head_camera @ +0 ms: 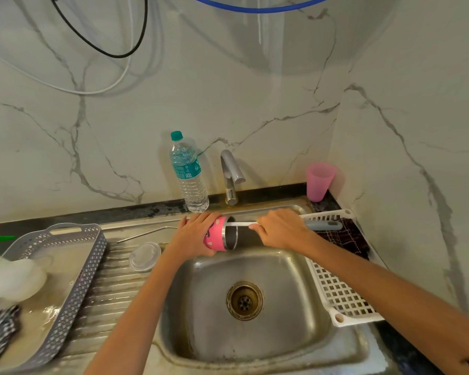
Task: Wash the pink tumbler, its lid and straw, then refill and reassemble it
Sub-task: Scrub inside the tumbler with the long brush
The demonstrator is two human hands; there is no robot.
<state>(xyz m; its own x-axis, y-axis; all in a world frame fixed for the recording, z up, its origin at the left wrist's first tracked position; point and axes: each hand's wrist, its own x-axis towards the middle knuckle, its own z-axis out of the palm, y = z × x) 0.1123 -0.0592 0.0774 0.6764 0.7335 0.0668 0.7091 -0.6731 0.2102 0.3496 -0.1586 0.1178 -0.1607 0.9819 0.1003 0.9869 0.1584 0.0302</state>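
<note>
A marbled white wall [255, 104] fills the upper half of the frame. Below it, the steel sink [303, 315] takes up the lower centre, its drain [244, 300] in the middle of the basin, with a ribbed drainboard [111, 288] running off to the left. A grey perforated basket [76, 288] sits at the lower left on that drainboard. A white slotted rack [341, 296] lies along the sink's right edge, with a dark checked cloth [344, 239] at its far end. A clear water bottle [188, 177] with a teal cap stands behind the sink at centre, just left of the faucet [232, 177]. A pink cup [318, 181] stands in the corner to the right.

The pink tumbler [215, 236] is held on its side over the back edge of the basin at centre frame, its open mouth facing right. The left hand [198, 234] grips its body, fingers wrapped over the top. The right hand [282, 228] is closed around a thin white rod [241, 224] whose tip enters the tumbler's mouth. A grey handle [324, 226] shows just right of that hand, over the rack; I cannot tell whether it joins the rod.

The clear round lid [144, 257] lies flat on the drainboard left of the tumbler, and the bent metal straw [146, 232] lies just above it.
</note>
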